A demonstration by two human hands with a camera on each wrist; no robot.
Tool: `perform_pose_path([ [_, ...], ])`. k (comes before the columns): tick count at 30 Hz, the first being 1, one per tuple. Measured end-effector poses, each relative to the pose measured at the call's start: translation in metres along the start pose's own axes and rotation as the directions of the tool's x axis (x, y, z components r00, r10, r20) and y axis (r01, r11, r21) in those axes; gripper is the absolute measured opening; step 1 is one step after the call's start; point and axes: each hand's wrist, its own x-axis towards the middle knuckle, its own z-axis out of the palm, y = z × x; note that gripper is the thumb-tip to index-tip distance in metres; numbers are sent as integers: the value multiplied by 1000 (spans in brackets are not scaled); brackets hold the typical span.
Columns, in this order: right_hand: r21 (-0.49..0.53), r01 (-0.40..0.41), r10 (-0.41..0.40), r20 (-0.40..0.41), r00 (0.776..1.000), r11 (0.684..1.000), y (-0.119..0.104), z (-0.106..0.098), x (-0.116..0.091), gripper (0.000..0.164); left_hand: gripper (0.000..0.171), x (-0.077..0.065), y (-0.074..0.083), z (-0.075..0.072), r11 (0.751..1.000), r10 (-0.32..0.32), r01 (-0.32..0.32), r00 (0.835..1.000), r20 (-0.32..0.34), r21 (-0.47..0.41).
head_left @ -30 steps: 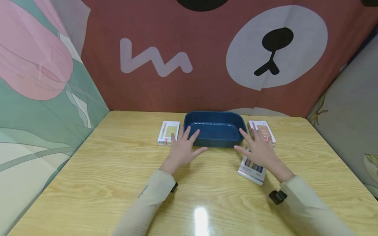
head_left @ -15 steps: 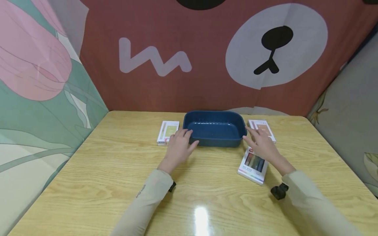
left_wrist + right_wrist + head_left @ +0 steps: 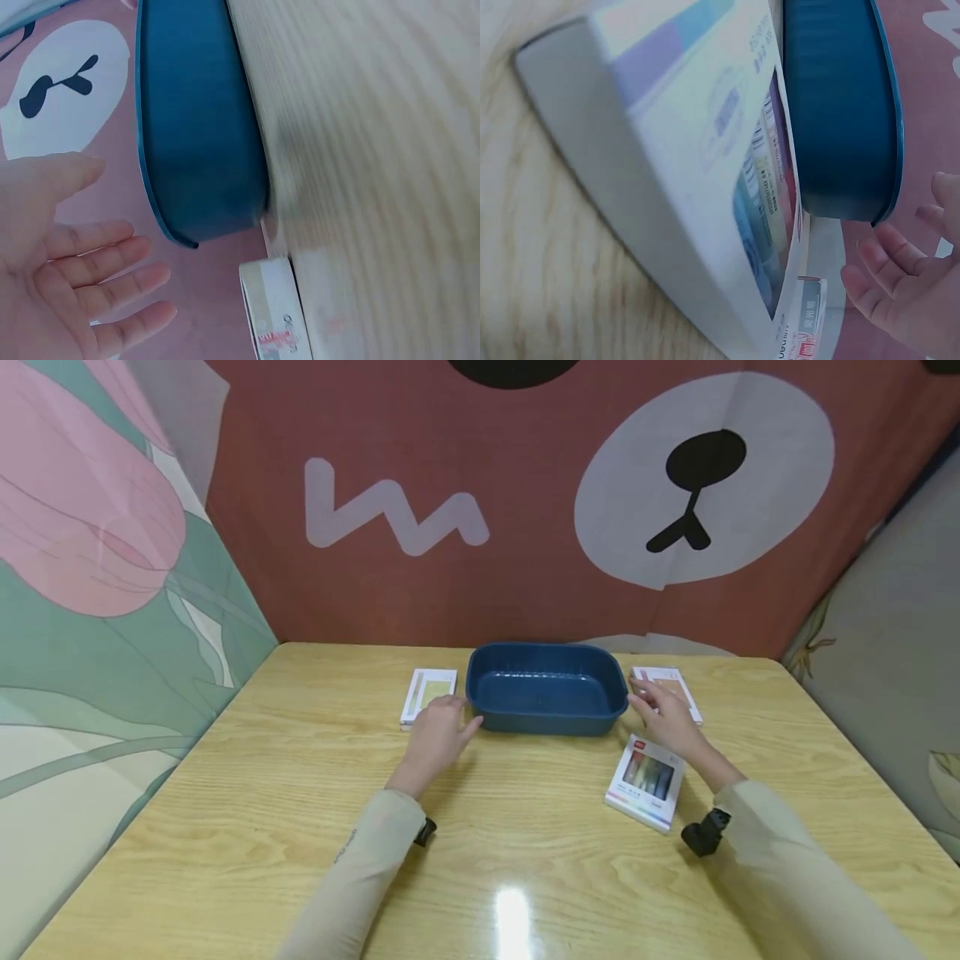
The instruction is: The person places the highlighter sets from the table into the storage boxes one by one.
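A dark blue rectangular basin (image 3: 547, 724) stands at the back of the table. My left hand (image 3: 433, 739) hovers by its front left corner, over the near part of a flat white box (image 3: 430, 687). In the left wrist view the fingers (image 3: 112, 289) are loosely extended and hold nothing. My right hand (image 3: 670, 720) is at the basin's right end, fingertips close to the rim in the right wrist view, and partly covers another flat white box (image 3: 687, 703). Just below it lies a white box with a window (image 3: 645, 781) showing coloured sticks.
The wooden table (image 3: 525, 835) extends toward me and to both sides. Behind it hangs a reddish-brown cloth (image 3: 450, 593) with a bear's muzzle on it. A floral cloth (image 3: 112, 677) borders the left side.
Both hands have moved outward, from spread over the basin's front to its left and right ends, and their fingers have drawn closer together. The basin and boxes have stayed in place.
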Motion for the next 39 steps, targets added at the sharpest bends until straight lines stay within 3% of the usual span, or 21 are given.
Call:
perform_pose_path([
  [10, 81, -98, 100, -19, 995, 992, 8, 3, 2, 36, 33, 2, -19, -5, 990, -105, 104, 995, -3, -93],
  [19, 312, -176, 171, 44, 984, 934, 9, 1, 7, 38, 35, 8, -41, -6, 975, -160, 148, 985, -66, -165],
  [23, 318, -182, 176, 48, 983, 930, 10, 2, 7, 38, 42, 9, -51, -2, 962, -210, 200, 977, -35, -188],
  [30, 288, -209, 194, 78, 978, 935, 11, 5, 7, 41, 55, 9, -58, 5, 954, -260, 257, 966, 3, -154],
  [34, 259, -224, 205, 97, 974, 940, 10, 5, 9, 42, 59, 10, -60, 7, 934, -319, 322, 947, 43, -157],
  [39, 272, -246, 220, 122, 968, 931, 9, 6, 11, 42, 62, 14, -63, 7, 894, -408, 427, 901, 148, -135],
])
